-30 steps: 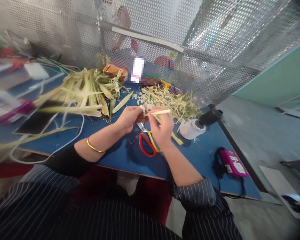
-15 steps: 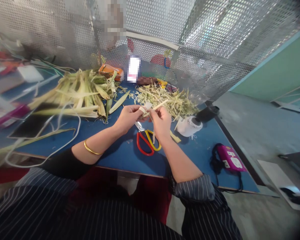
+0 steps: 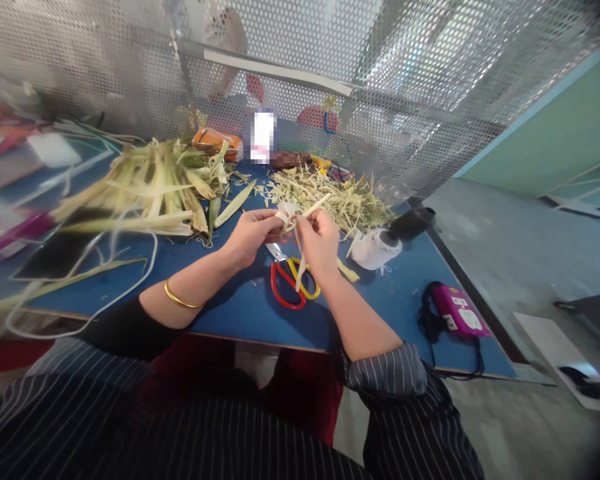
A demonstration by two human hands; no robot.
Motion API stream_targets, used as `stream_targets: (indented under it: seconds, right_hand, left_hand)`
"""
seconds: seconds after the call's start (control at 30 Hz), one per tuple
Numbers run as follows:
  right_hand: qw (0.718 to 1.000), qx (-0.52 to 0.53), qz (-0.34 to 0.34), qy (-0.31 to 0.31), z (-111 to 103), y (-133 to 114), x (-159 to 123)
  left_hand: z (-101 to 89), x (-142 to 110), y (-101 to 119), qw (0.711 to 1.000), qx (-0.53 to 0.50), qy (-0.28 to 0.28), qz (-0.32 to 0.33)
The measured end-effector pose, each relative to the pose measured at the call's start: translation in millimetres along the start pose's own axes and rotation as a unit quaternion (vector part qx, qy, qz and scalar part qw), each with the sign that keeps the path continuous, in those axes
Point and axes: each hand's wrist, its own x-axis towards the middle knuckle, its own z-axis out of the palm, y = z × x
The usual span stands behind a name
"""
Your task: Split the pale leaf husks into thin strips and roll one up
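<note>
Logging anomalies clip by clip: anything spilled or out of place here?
Mildly: the shreds are heaped loosely on the table, with some strayed past the heap's edge. Farther back, a bright patch is oddly pixelated, hiding detail.

The fingers of the bare left hand point(image 3: 250, 235) and bare right hand point(image 3: 321, 241) hide part of the small, pale, fibrous bundle point(image 3: 289, 212) between them; its folds are too small to tell. Nearer the wearer, the silver-bladed scissors with red and yellow loop handles point(image 3: 289, 261) have their blade tips hidden by the left hand. Well left of the 2 hands, a magenta object point(image 3: 17, 237) is blurred and cut off by the edge. Beyond the hands, an upright, white, rectangular panel point(image 3: 263, 133) is pixelated.
</note>
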Motion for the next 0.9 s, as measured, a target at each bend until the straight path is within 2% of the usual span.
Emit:
stream_targets:
  seconds: [0.17, 0.27, 0.37, 0.53, 0.63, 0.7, 0.77, 0.8, 0.9]
  right_hand:
    - [0.999, -0.021, -0.013, 0.023, -2.0, -5.3, 0.4]
    - [0.999, -0.02, -0.017, 0.024, -2.0, -2.5, 1.6]
    - [1.0, -0.001, -0.006, 0.013, -0.4, 1.1, 2.2]
    - [0.993, 0.101, 0.054, -0.033, 5.8, 1.8, -2.6]
    - [0.993, 0.102, 0.055, -0.036, 8.0, -1.3, -9.6]
    - [0.998, 0.041, 0.002, -0.039, 6.8, -4.7, -14.2]
    - [0.99, -0.075, -0.113, -0.049, 3.7, -8.4, -16.9]
    - [0.97, -0.144, -0.185, -0.062, 1.8, -10.0, -17.2]
    - [0.874, -0.31, -0.358, -0.107, -2.7, -11.8, -13.8]
  left_hand:
    - [-0.4, 0.5, -1.1, 0.998, -0.047, -0.036, -0.001]
    - [0.4, 0.0, -3.4, 0.998, -0.039, -0.047, 0.007]
    - [1.2, -0.2, -6.7, 0.999, -0.019, -0.023, 0.019]
    - [0.4, 1.9, -9.5, 0.999, -0.017, 0.033, 0.032]
    - [-3.0, 4.7, -8.4, 0.997, -0.03, 0.055, 0.035]
    - [-6.0, 6.7, -7.4, 0.996, -0.037, 0.072, 0.04]
    - [-8.5, 8.8, -6.9, 0.994, -0.047, 0.091, 0.044]
    - [-9.5, 9.7, -7.0, 0.992, -0.06, 0.097, 0.044]
    - [-11.0, 11.6, -8.2, 0.99, -0.099, 0.101, 0.028]
